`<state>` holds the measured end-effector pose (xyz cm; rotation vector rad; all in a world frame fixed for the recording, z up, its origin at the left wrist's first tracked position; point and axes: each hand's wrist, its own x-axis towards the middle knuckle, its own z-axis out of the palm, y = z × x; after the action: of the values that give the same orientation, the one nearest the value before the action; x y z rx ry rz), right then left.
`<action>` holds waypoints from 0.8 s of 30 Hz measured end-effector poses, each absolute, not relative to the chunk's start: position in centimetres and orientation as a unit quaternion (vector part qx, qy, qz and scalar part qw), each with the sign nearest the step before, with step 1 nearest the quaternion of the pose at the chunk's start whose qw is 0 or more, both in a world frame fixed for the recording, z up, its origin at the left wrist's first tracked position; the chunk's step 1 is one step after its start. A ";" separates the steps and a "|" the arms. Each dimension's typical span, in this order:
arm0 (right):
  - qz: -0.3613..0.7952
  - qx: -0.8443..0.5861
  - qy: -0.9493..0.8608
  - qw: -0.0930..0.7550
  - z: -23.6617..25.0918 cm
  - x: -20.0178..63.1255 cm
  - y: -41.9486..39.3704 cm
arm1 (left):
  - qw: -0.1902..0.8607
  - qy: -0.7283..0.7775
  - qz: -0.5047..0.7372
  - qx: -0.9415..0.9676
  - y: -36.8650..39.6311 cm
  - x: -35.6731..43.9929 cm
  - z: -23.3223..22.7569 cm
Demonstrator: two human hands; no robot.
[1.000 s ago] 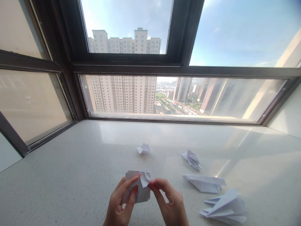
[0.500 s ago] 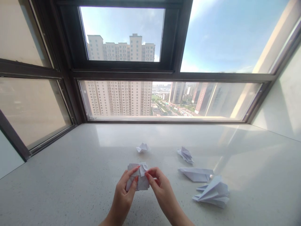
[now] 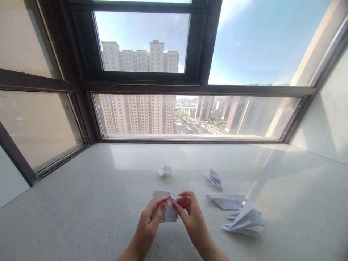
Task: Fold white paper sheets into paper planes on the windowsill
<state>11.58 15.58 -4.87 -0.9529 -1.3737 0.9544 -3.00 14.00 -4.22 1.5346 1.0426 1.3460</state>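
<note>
A partly folded white paper piece is held just above the pale speckled windowsill, low in the middle of the view. My left hand grips its left side with thumb and fingers. My right hand pinches a small flap at its upper right corner. Both hands have red nails. The lower part of the paper is hidden behind my fingers.
Other folded white paper shapes lie on the sill: a small one behind my hands, a crumpled one, a flat pointed one and a larger winged one to the right. Dark window frames close the back and left.
Both hands and the paper have shifted slightly to the right. The right fingers have closed tighter on the top flap. The view rose a little a second ago, then stayed almost still.
</note>
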 end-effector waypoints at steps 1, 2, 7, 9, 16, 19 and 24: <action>0.411 -0.401 -0.589 0.569 -4.8 11.6 15.5 | 0.415 0.417 0.533 0.608 14.0 -3.0 -4.2; 0.416 -0.396 -0.593 0.565 -4.8 11.7 15.5 | 0.420 0.421 0.529 0.605 14.1 -3.0 -4.2; 0.472 -0.362 -0.580 0.557 -4.6 11.6 15.4 | 0.412 0.431 0.511 0.620 14.2 -3.3 -4.4; 0.507 -0.355 -0.558 0.553 -4.5 11.5 15.5 | 0.389 0.434 0.510 0.633 14.1 -3.5 -4.3; 0.564 -0.365 -0.521 0.527 -4.3 11.1 15.8 | 0.410 0.432 0.517 0.615 14.1 -3.7 -3.7; 0.573 -0.375 -0.517 0.513 -4.0 10.9 15.6 | 0.406 0.426 0.510 0.627 14.1 -3.9 -3.4; 0.571 -0.381 -0.517 0.512 -4.1 10.5 15.3 | 0.386 0.423 0.506 0.645 14.1 -4.3 -3.5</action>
<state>10.47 15.29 -4.09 -0.9179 -1.2430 1.3735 -4.33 14.09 -3.52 1.6436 1.0782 1.2875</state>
